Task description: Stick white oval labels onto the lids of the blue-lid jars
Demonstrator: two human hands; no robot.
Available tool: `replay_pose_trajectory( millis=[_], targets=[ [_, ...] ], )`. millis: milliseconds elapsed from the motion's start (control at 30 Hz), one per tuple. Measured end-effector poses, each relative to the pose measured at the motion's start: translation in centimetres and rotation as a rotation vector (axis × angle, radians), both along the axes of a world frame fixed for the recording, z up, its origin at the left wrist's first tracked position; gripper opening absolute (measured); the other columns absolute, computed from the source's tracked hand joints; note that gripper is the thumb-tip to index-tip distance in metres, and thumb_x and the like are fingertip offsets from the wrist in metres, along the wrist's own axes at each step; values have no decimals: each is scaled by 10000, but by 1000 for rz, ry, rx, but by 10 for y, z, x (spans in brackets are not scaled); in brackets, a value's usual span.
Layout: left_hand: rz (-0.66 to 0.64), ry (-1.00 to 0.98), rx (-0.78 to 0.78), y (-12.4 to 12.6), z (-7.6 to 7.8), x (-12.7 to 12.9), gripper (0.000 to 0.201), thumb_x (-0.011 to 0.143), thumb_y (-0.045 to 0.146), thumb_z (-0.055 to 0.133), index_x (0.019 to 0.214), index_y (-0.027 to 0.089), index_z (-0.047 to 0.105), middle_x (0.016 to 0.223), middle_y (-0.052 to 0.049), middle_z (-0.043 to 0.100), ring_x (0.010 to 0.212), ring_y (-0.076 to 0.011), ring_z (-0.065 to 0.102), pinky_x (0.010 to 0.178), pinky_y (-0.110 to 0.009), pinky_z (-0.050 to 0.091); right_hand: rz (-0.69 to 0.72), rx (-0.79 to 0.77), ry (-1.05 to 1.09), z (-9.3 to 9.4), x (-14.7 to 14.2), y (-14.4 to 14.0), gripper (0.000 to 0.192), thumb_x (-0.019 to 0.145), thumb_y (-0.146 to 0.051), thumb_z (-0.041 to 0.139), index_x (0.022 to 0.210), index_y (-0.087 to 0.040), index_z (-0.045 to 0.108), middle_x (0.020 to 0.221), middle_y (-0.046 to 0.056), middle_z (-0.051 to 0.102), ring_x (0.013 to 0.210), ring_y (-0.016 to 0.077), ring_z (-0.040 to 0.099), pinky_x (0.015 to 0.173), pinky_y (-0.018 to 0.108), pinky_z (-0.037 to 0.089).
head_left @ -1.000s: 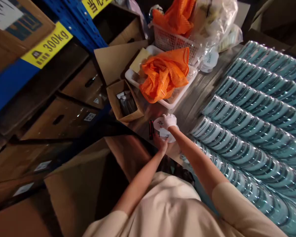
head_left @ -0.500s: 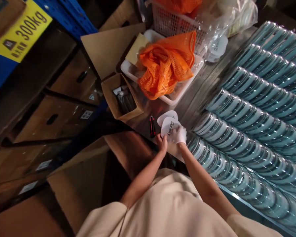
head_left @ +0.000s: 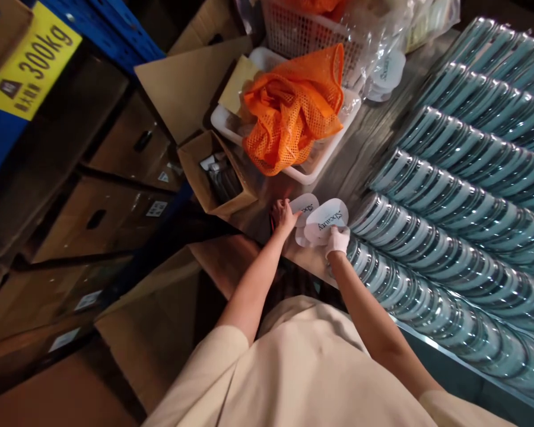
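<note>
My right hand, in a white glove, grips the lower right edge of a white oval card printed with dark lettering. My bare left hand has its thumb over the left edge of a second white printed card; its other fingers are curled and partly hidden. Below these two, another pale card lies on the metal table. A slim black and red tool is mostly covered by my left hand.
Rows of shiny stacked discs fill the right side. Beyond my hands stand an open cardboard box, a white tray with orange mesh, and a white basket. Shelves with cartons are at left.
My right hand has shifted the front printed card to the right, away from the one behind. My left hand has moved up and left, from the front card to the rear one.
</note>
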State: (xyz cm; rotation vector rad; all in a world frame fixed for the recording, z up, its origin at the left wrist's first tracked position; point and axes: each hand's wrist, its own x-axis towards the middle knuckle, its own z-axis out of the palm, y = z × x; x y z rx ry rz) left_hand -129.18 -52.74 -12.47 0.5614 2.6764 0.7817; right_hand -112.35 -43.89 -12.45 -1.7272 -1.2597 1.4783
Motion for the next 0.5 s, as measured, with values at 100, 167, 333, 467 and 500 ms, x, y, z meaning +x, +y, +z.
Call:
replay_pose_trajectory(
  millis=[100,167,333,467,500],
  targets=[
    [-25,-49,-32,7,-2,-5,521,727,288,879,1128,107,600,1194,-234,635,1209,-392,571,1040,-474,404,13,-36,35,0,2,-4,276,737,-376,565,946,-219,477,909,6,634,829,152,596,804,293,515],
    [-12,-112,85,1,-3,5,474,775,221,833,1151,109,568,1126,-198,665,1123,-340,627,990,-421,446,18,-25,82,2,6,-6,300,742,-403,553,966,-215,485,950,17,646,857,154,603,834,304,519],
    [84,-259,319,-26,-11,59,224,927,241,640,1125,156,581,1135,-169,676,1103,-276,645,949,-373,484,123,11,73,2,10,-10,360,763,-415,521,1049,-196,520,1040,49,659,942,178,611,934,340,503],
    [234,-320,281,-33,-18,90,397,1034,421,391,937,155,669,1007,-183,707,1066,-287,664,942,-380,487,320,27,-268,4,3,-17,321,753,-359,503,1010,-187,592,1012,99,663,1003,250,596,973,406,482],
    [250,-368,293,-33,-19,93,505,1050,466,307,919,153,681,987,-183,713,1045,-287,676,916,-372,496,365,61,-351,5,2,-19,334,753,-363,521,1022,-185,611,1048,118,660,1048,273,585,1003,428,464]
  ],
)
